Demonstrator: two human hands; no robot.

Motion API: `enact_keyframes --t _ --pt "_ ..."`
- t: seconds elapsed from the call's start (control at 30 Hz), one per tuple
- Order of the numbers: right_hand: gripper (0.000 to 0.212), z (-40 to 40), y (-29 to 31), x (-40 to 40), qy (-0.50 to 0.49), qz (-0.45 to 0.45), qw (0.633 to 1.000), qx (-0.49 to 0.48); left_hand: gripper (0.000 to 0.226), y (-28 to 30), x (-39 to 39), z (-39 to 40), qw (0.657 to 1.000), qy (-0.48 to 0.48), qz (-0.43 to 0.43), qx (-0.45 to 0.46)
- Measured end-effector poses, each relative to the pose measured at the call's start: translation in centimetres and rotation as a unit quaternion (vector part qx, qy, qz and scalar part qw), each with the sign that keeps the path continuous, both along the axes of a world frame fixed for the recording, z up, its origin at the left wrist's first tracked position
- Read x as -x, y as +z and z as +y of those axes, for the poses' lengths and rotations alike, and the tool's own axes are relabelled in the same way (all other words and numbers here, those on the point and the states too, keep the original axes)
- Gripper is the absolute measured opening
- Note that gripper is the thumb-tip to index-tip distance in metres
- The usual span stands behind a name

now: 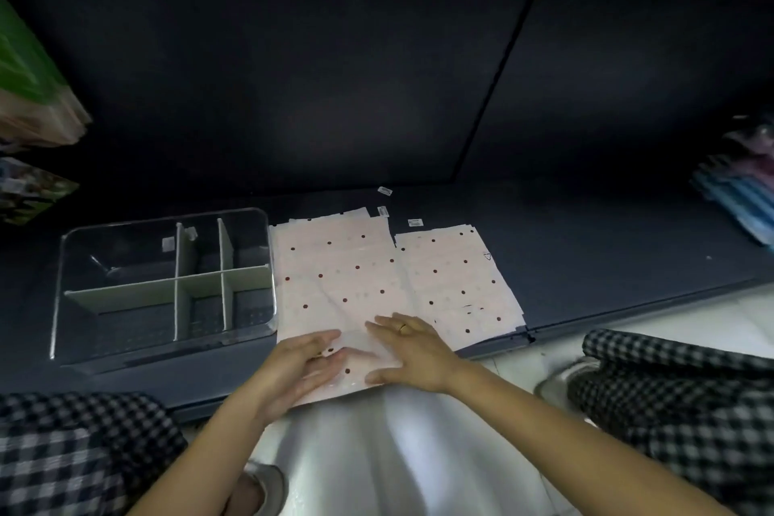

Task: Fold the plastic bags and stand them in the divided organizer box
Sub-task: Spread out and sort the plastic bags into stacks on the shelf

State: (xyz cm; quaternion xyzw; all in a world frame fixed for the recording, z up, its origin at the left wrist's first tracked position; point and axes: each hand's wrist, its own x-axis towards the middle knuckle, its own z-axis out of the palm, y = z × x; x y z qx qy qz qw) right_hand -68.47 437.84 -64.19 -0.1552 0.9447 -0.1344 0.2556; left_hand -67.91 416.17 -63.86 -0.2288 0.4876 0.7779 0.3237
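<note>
The pale pink plastic bag with dark red dots [335, 285] lies flat at the near edge of the dark shelf [586, 256], its near end hanging a little over that edge, just beside the right wall of the clear divided organizer box with pale green partitions [167, 289]. Both hands lie on its near end: the left hand [301, 364] seems to lift or slide under the near flap, though whether that grip pinches the film I cannot tell, while the right hand [412, 348], fingers straight and apart, presses flat. To fold well, the right palm should pin the sheet while the left brings the flap over squarely, edges matched, air smoothed out toward the far end. A second dotted sheet or stack [456, 285] lies at the right, partly overlapped; how many bags it holds is unclear. The box compartments look bare, but glare hides their floors.
</note>
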Motion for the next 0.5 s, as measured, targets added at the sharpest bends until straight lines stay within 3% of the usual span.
enact_keyframes --t 0.17,0.33,0.43,0.5 --pt "0.034 0.7 1.4 -1.1 0.012 0.141 0.990 -0.004 0.028 1.6 0.1 0.6 0.998 -0.008 -0.009 -0.066" --pt "0.024 1.0 3.9 -0.7 -0.004 0.163 0.986 0.023 0.037 3.1 0.3 -1.3 0.989 -0.089 0.008 -0.114" --pt "0.023 0.9 5.8 0.7 0.022 0.136 0.990 0.017 0.036 4.2 1.0 -2.6 0.989 -0.122 0.058 -0.065" --pt "0.022 0.6 6.8 2.5 0.026 0.140 0.990 0.013 0.035 4.3 1.7 -2.6 0.991 -0.066 0.109 0.027"
